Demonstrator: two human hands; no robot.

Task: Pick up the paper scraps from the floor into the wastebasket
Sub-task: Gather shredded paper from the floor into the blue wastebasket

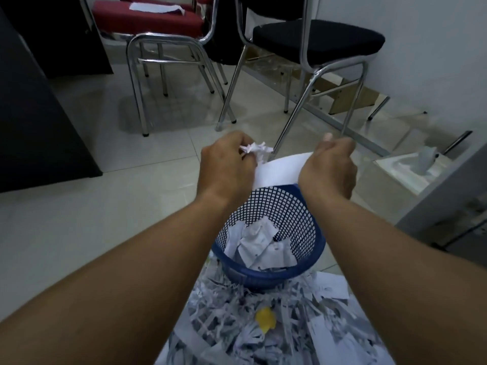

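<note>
Head view: both hands are held over the far rim of a blue mesh wastebasket [284,206], which stands on the tiled floor [118,206].
Left hand [224,167]: the fingers are curled tightly round a crumpled wad of paper scraps [254,150], whose ragged ends stick out on the right of the fist.
Right hand [329,169]: the fingers are closed, and a white sheet [279,171] is pinched at its right end.
Sheet axis: the sheet is stretched left to right between the hands. Its left end reaches the left fingers; whether it is gripped there cannot be told.
Deciding relation: the basket's opening lies below both hands and slightly nearer. Neither hand is clearly closer to it. A short draw toward the near side, then a release, is judged sufficient.
Basket contents: crumpled white papers are seen inside, well below the rim.
Remaining work: a heap of shredded paper [232,330] is spread on the floor against the basket's near side, with a yellow scrap [266,318] in it.
</note>
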